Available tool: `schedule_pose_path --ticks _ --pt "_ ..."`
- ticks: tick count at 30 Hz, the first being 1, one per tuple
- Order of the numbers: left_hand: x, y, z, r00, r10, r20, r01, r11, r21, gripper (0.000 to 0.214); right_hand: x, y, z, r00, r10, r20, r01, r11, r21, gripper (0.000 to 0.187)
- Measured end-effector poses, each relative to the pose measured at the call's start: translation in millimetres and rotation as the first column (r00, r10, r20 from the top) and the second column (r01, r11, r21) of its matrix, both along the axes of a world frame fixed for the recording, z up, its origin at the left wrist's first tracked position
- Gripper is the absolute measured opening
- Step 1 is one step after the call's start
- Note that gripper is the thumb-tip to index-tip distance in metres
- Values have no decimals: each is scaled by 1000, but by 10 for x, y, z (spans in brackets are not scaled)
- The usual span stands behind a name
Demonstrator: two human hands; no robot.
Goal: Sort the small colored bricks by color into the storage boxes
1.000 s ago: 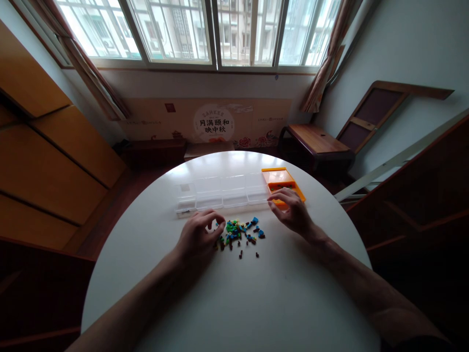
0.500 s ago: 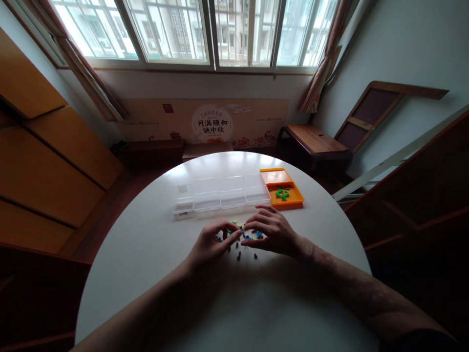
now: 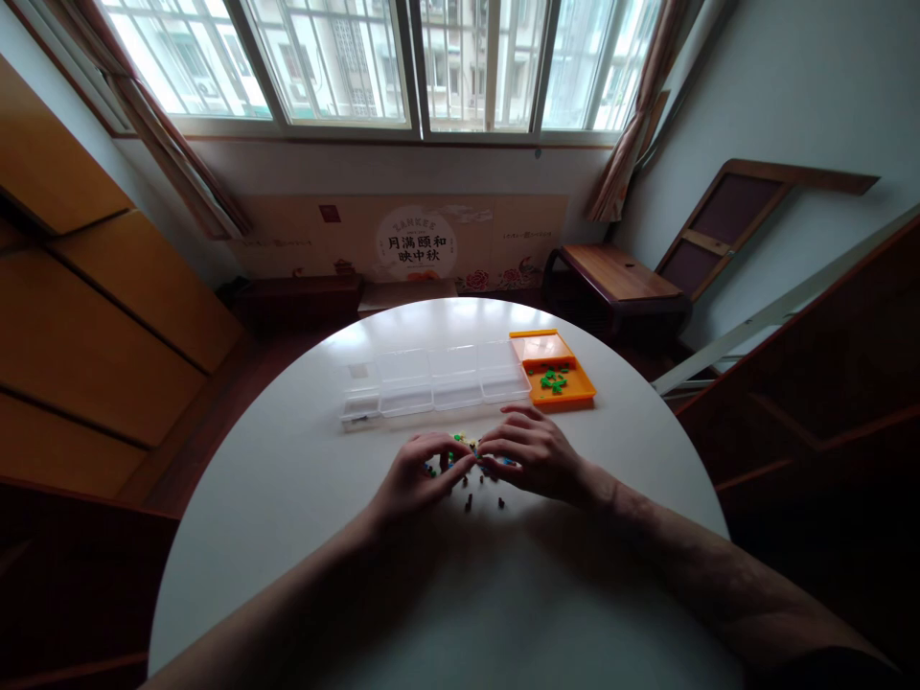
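Nearest to us, where the round white desk (image 3: 460, 594) runs out of the bottom of the view, a few dark bricks (image 3: 501, 502) lie loose on the near side of the hands. Beyond them, the left hand (image 3: 417, 471) and right hand (image 3: 536, 452) meet fingertip to fingertip, thumbs and forefingers curled inward; we cannot tell whether either one is pinched on a piece. We judge that they come together because such tiny parts need both sets of fingertips. The pile of small bricks (image 3: 460, 438) sits right under and behind the fingers, partly hidden, probably kept there for short reach.

Farther off, toward the far edge of the desk, a clear case (image 3: 406, 379) lies lengthwise, thin, glossy and divided into compartments. Just beside its right end, nearer the desk's far right edge, we see an orange tray (image 3: 579, 387), shallow and square-cornered, with smooth, likely plastic walls. Knobbly green pieces (image 3: 553, 381) lie inside, where the raised rim seems to stop them straying.
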State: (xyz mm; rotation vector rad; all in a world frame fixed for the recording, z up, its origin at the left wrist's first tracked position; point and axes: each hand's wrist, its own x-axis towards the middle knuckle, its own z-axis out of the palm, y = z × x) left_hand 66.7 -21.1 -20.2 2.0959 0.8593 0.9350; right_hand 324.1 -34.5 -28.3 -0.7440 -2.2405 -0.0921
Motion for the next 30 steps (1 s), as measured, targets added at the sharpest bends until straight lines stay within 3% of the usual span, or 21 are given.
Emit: schedule_pose_path --ticks 6,10,14,17,25,30 --pt "-225 139 -8 977 80 -200 -25 965 260 17 329 144 59 952 -273 -141 267 962 -59 5" --pt "-395 231 20 951 149 -270 -38 926 376 16 701 310 -1 862 -474 -182 454 880 -141 7" --pt "-468 274 65 937 177 -301 -40 910 412 15 939 430 -120 776 -609 -162 566 787 -245 12" --pt "-480 285 53 937 166 -309 -26 912 409 13 951 450 -173 761 -630 -154 576 765 -287 17" --pt "-449 270 -25 926 159 -342 -20 926 376 16 751 393 -159 832 -531 -159 475 832 -287 12" --pt "-413 242 -6 915 178 -362 -52 942 331 14 730 387 -159 844 -508 -173 450 846 -287 9"
